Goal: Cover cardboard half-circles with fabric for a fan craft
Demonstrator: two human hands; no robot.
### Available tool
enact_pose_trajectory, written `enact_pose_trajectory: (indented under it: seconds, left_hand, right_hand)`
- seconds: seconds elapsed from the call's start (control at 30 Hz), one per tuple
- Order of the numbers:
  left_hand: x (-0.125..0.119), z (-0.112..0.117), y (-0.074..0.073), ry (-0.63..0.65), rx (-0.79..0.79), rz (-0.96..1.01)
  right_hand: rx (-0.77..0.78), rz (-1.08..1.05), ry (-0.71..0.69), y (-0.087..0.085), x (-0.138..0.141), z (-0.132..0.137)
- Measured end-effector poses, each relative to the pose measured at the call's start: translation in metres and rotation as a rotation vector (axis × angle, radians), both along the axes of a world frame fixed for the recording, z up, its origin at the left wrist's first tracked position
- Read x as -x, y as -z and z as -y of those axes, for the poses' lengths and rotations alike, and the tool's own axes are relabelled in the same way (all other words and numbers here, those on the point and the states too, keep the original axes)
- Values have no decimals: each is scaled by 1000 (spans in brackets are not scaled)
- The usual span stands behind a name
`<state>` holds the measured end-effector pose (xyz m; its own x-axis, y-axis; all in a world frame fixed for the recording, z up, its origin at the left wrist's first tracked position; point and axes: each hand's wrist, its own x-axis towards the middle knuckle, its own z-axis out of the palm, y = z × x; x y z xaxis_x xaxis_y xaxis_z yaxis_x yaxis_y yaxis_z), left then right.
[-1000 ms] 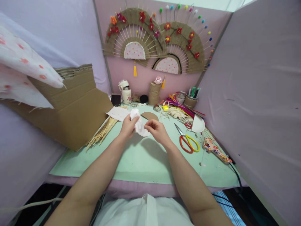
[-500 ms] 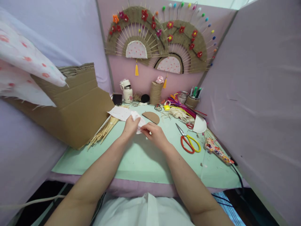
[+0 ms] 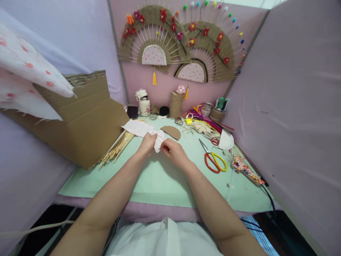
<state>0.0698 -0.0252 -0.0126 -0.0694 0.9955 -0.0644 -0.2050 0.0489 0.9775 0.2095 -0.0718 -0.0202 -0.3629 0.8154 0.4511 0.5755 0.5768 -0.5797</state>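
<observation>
The left hand (image 3: 148,145) and right hand (image 3: 173,150) pinch cloth (image 3: 159,139), apparently cut; toward the back edge of the bench (image 3: 162,188), the half-disc (image 3: 171,132) is uncovered.

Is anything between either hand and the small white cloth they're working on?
Nothing visible. The left hand grips the white cloth and the right hand is at its right edge; the large scissors lie off to the right.

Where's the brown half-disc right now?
In the head view, the half-disc lies on the green tabletop, just beyond the right hand and left of the large scissors.
</observation>
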Motion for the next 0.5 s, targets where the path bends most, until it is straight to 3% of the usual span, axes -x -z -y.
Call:
enact_pose_trajectory:
  seconds: [0.13, 0.27, 0.4, 0.5]
  left_hand:
    - [4, -6, 0, -17, -7, 74]
    - [8, -9, -5, 15, 16, 201]
    - [9, -7, -14, 100, 70, 349]
    - [11, -5, -19, 188, 114, 412]
  right_hand:
    - [17, -52, -51, -4, 2, 4]
    - [17, -33, -37, -33, -10, 41]
    - [71, 144, 73, -73, -65, 107]
    - [295, 289, 160, -78, -128, 159]
